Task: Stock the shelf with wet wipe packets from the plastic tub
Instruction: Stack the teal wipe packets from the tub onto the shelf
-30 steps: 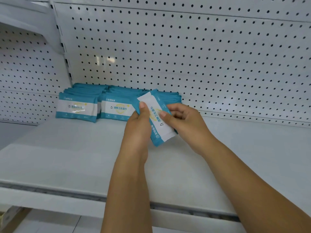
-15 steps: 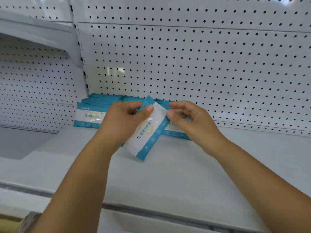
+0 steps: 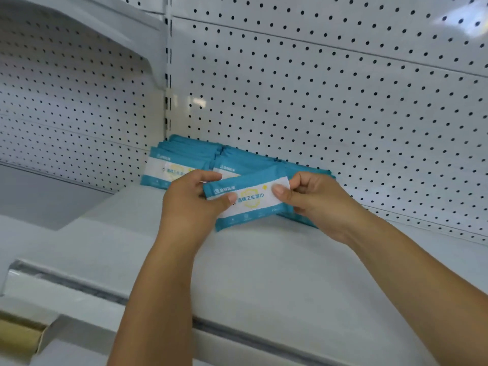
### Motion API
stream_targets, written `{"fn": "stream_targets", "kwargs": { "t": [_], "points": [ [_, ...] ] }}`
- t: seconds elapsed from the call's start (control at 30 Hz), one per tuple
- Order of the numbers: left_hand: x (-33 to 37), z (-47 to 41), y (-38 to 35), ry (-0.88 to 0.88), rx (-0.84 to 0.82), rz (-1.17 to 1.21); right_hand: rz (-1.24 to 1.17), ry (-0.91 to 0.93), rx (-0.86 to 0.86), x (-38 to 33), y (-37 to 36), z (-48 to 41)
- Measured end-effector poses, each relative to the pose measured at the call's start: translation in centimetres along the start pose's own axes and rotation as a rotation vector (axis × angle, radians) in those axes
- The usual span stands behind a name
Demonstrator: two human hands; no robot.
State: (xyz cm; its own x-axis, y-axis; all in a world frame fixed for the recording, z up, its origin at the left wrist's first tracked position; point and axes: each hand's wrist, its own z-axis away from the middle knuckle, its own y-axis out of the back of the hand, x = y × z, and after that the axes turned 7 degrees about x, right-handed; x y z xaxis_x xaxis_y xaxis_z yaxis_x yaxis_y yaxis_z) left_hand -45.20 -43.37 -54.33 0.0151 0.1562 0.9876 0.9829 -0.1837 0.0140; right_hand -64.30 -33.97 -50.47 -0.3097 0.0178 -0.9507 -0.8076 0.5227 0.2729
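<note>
Widest of all that we see is the white perforated metal back panel (image 3: pixel 330 96). It is dotted with small dark holes and fills the upper and right part of the view. A slotted white upright (image 3: pixel 168 83) divides it from a second stretch of the same pegboard on the left.

Below it runs the flat white metal shelf (image 3: pixel 264 276), with a grey strip along its front edge. The underside of another white upper shelf (image 3: pixel 87 30) (bent by the wide lens) sits at the top left.

At the back of the shelf, against the panel, stand the stocked packets (image 3: pixel 174 167). They are teal plastic with a white label band, packed face-forward one behind another. We make out two rows side by side, and a third shows partly behind the hands.

Two bare forearms reach up from the lower edge. The left hand (image 3: pixel 190 207) pinches the left end of a flat teal plastic wet wipe packet (image 3: pixel 250 200) with a white label band. Its thumb lies on the front face. The right hand (image 3: pixel 319 204) pinches the right end, with the thumb on the white band and the fingers curled over the top edge.

The wet wipe packet is held lengthwise, label towards us and right end slightly higher, just in front of the stocked rows. Whether its lower edge touches the shelf we cannot tell.

A corner of brown cardboard (image 3: pixel 18 336) shows at the lower left.
</note>
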Motion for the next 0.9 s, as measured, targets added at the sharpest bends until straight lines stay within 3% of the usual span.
{"fn": "stream_targets", "kwargs": {
  "t": [0.27, 0.37, 0.53, 0.6, 0.73, 0.9],
  "points": [
    [-0.3, -0.7, 0.6, 0.058, -0.016, 0.181, 0.186, -0.035, -0.111, -0.8, -0.1, -0.8],
    [-0.6, -1.0, 0.4, 0.004, 0.006, 0.101, 0.288, -0.017, -0.172, -1.5, -0.1, -1.1],
    [-1.3, -1.4, 0.0, -0.074, 0.045, -0.007, 0.656, 0.205, -0.205, -1.5, -1.7, -2.2],
    [-1.3, -1.5, 0.4, -0.117, 0.088, -0.131, 0.693, 0.294, -0.162, -1.1, -2.3, -2.8],
    [-1.5, -1.7, 1.2, -0.114, 0.149, -0.745, 0.826, 0.364, 0.014, 0.0, -3.4, -4.0],
    [-1.7, -1.6, 1.3, -0.03, 0.029, -0.934, 1.091, 0.573, 0.111, 0.4, -4.4, -4.8]
  ]
}}
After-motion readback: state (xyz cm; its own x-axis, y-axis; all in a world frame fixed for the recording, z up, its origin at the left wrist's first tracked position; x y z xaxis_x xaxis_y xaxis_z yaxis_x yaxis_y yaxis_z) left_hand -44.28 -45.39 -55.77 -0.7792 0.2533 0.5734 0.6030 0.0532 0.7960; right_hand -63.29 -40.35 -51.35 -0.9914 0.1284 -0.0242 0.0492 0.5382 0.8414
